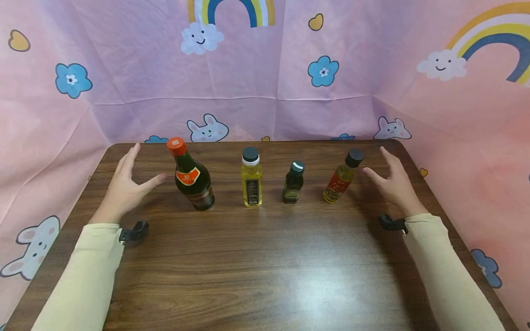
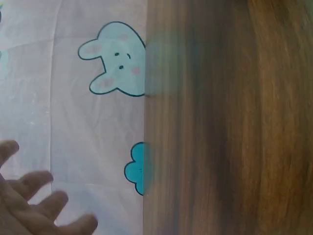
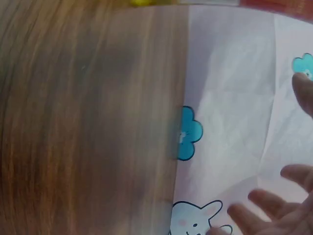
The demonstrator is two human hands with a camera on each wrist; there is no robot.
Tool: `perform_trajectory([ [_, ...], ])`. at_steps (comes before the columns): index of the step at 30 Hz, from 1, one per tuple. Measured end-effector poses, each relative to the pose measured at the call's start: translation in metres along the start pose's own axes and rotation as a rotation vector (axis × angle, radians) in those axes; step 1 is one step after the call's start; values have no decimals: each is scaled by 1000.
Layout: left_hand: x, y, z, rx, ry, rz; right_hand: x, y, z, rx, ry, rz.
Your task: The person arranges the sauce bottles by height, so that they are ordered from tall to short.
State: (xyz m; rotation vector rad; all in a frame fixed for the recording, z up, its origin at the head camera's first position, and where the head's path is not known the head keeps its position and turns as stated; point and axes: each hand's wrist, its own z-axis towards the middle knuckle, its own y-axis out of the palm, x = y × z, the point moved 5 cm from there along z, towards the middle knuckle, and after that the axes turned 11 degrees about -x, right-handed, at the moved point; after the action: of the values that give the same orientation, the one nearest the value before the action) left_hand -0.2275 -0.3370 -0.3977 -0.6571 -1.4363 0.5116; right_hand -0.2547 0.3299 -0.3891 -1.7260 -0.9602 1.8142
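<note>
Red-capped bottle (image 1: pixel 193 180) stands apart, just to the right of the left grip (image 1: pixel 126 187).

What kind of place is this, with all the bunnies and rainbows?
Maybe an indoor spot set up for filming: cartoon-printed cloth hangs behind and beside a wood-grained table, and four bottles stand in a row on it.

The head view is bright, with pale glare (image 1: pixel 327 290) on the near half of the table (image 1: pixel 186 276) and a soft shadow (image 1: pixel 387 257) toward its right edge. Both wrist views are dimmer and softly blurred.
</note>
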Motion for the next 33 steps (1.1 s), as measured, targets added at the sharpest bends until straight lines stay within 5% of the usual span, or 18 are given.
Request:
perform_trajectory([
  [7,8,1,-4,-38,74,-176,-14,-4,-10,-47,-98,161],
  [19,40,13,-10,-47,267,-248,-38,11,-19,-82,-219,276],
  [33,32,57,-15,-113,219,-328,-48,36,-21,-11,-220,327],
])
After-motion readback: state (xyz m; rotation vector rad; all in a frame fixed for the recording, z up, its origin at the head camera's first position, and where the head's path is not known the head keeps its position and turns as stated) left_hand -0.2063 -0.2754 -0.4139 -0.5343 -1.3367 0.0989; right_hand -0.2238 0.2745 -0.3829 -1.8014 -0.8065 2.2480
